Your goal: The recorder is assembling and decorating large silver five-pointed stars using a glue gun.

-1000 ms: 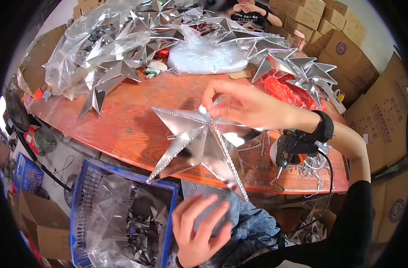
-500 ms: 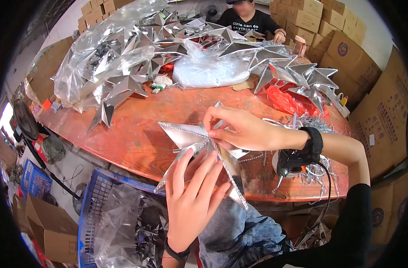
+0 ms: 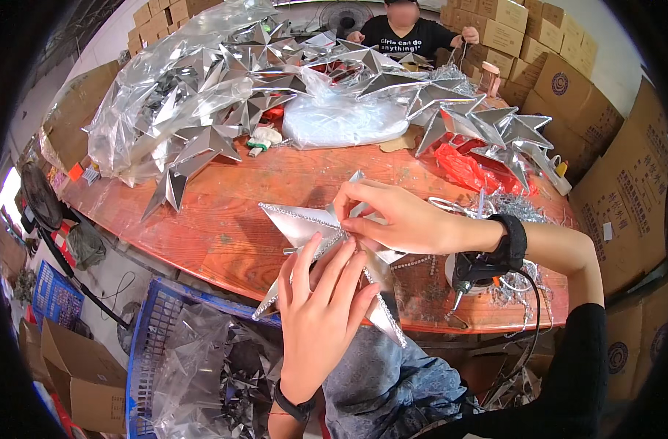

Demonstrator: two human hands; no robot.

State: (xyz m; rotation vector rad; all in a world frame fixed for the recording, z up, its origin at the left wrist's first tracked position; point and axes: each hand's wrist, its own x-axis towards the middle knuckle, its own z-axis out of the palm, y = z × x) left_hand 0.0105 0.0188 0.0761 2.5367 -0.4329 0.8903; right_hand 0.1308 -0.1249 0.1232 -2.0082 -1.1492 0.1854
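Note:
A silver metallic star [image 3: 296, 223] lies at the table's near edge, one point reaching over it. Sparkly bead trim [image 3: 305, 214] runs along several of its ridges. My left hand [image 3: 321, 311] rests on the star's near side, fingers spread flat over it and hiding part of the trim. At the star's centre, the thumb and fingers of my right hand [image 3: 396, 214] pinch together where the trim lines meet; the tips cover what is between them. A black hot glue gun [image 3: 486, 268] with a metal nozzle lies below my right wrist.
Finished-looking silver stars [image 3: 202, 150] and clear plastic bags [image 3: 341, 117] fill the far side. Loose bead strands [image 3: 520, 208] lie at right beside a red bag [image 3: 480, 168]. A blue crate [image 3: 147, 351] stands at lower left. Cartons [image 3: 583, 102] line the right; a co-worker [image 3: 407, 36] sits opposite.
My left hand has shifted slightly right, covering more trim near the centre. My right fingers stay pinched there, moved a little. The co-worker has raised a hand with a strand.

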